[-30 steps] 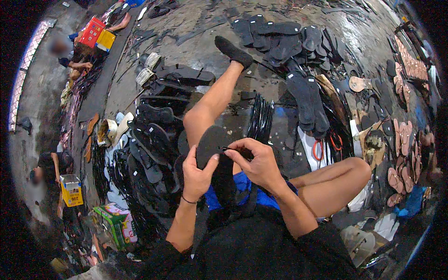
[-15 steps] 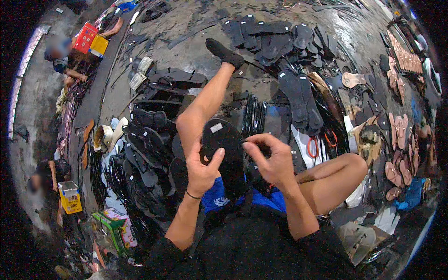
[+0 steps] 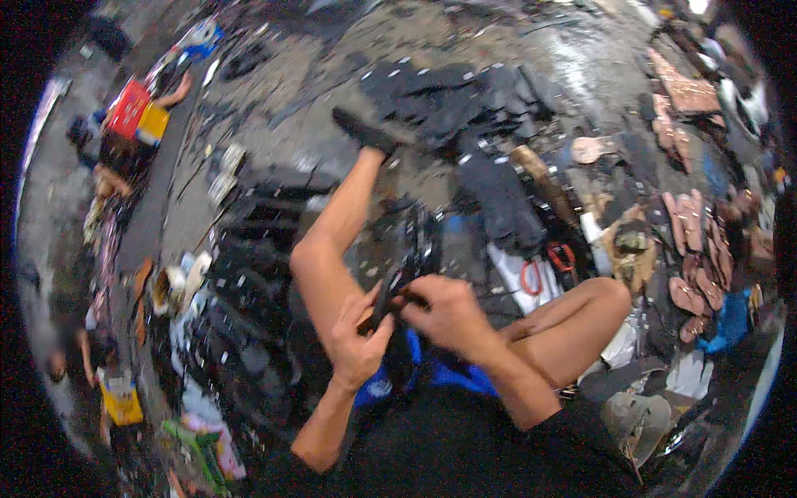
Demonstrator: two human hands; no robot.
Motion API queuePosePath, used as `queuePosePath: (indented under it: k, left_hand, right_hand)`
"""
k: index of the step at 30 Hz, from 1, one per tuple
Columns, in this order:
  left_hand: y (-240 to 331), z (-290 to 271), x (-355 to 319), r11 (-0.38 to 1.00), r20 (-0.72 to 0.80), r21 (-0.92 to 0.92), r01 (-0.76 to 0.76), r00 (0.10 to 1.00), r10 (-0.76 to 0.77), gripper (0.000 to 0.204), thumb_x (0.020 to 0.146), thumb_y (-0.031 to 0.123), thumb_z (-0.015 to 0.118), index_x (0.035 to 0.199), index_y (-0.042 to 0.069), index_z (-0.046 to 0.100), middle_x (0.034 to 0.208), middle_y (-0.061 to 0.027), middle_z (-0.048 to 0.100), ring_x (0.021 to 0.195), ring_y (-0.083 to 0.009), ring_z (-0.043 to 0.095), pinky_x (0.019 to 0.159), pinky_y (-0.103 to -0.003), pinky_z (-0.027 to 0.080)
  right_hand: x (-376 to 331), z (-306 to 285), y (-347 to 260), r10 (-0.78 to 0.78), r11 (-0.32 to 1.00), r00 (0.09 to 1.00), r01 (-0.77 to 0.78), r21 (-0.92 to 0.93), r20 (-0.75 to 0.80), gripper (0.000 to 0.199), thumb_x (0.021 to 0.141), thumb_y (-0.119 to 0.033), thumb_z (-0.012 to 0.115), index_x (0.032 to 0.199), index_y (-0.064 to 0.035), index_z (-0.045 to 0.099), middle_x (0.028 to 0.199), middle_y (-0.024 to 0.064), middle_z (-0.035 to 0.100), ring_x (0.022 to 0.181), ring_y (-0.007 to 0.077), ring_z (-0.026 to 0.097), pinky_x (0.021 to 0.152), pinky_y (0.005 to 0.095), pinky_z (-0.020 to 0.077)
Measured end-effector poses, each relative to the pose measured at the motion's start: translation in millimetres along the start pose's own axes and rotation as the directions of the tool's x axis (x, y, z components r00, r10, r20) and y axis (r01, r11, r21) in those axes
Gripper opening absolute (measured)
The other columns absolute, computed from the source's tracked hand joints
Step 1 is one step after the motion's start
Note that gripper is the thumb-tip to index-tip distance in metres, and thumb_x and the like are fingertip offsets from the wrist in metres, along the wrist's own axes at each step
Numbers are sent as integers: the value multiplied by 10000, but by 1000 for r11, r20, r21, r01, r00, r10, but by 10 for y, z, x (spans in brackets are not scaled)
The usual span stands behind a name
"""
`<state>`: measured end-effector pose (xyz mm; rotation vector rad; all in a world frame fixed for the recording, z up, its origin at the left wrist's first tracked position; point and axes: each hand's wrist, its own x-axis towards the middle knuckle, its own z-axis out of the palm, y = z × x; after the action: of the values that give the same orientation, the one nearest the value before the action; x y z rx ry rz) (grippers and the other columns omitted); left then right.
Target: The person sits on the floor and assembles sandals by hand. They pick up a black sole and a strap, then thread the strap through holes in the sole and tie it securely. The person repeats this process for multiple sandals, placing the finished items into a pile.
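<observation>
Between my raised thighs a black sandal sole (image 3: pixel 384 300) is tipped nearly edge-on. My left hand (image 3: pixel 359 342) is closed round it, with the thumb on one face and the fingers on the other. Against its right-hand edge my right hand (image 3: pixel 448 314) is closed, fingers curled and pinched together. What those fingers pinch is hidden and blurred. Just beyond the sole lies a bunch of shiny black straps (image 3: pixel 423 236).
Piles of black soles (image 3: pixel 448 95) lie ahead, and more (image 3: pixel 249 307) to my left. Red-handled scissors (image 3: pixel 531 276) rest on a white sheet at right. Tan sandals (image 3: pixel 693 282) lie farther right. At far left, other people work beside red and yellow boxes (image 3: pixel 126 108).
The sole has turned from face-up to nearly edge-on. My right hand has moved left and now meets its edge. The whole view has shifted and blurred.
</observation>
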<state>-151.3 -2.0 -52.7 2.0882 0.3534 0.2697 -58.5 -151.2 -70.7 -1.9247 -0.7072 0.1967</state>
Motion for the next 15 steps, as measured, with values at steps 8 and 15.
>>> queuePosePath:
  k: [8,15]
  left_hand:
    - [-593,44,-155,975,-15,-74,208,978,-210,370,791,-53,669,1160,-22,678,1068,-135,656,984,-228,624,850,-323,497]
    - [-390,99,-107,970,89,-241,32,996,-11,367,820,-86,640,1182,-28,657,1234,-135,611,1148,-236,608,962,-315,502]
  right_hand:
    - [-255,583,163,67,980,998,-64,186,-6,171,854,-124,702,937,18,654,854,193,668,815,335,685,725,404,535]
    - [-373,437,289,131,991,991,-131,15,35,149,840,-58,661,983,-18,679,909,203,683,831,360,683,723,410,542]
